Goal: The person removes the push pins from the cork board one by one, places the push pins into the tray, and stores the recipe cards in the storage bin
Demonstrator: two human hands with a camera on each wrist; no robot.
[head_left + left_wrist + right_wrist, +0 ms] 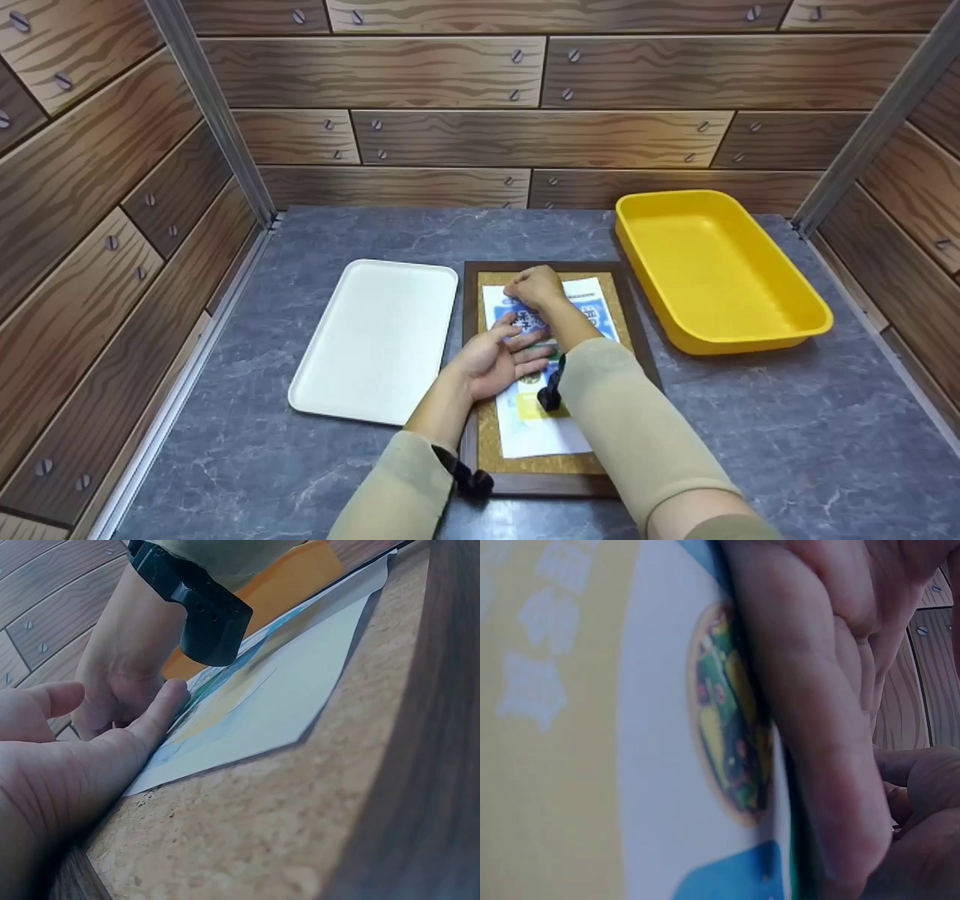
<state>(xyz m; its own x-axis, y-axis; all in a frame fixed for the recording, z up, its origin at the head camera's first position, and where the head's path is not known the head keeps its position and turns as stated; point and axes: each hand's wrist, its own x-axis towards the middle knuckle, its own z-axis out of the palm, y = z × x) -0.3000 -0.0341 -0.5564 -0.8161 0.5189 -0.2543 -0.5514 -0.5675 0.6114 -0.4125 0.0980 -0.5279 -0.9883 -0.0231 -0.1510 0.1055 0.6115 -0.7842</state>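
Note:
A printed sheet of paper [540, 444] with blue and yellow areas lies on a cork board [487, 442] in a dark brown frame. At the sheet's upper left corner is my right hand [538, 289], its fingers curled and fingertips down against the corner. Whatever may be between those fingertips is hidden in every view. My left hand [495, 364] rests over the sheet's left edge, palm turned toward the right arm and fingers stretched out. In the left wrist view, the paper [300, 690] rises slightly off the cork at its near edge.
Left of the board lies a white tray [375, 341]. A deep yellow tub [720, 262] stands at the board's upper right. Both are on a grey marbled tabletop [247, 457], enclosed by wood-patterned walls [450, 75]. Each wrist wears a black camera [551, 394].

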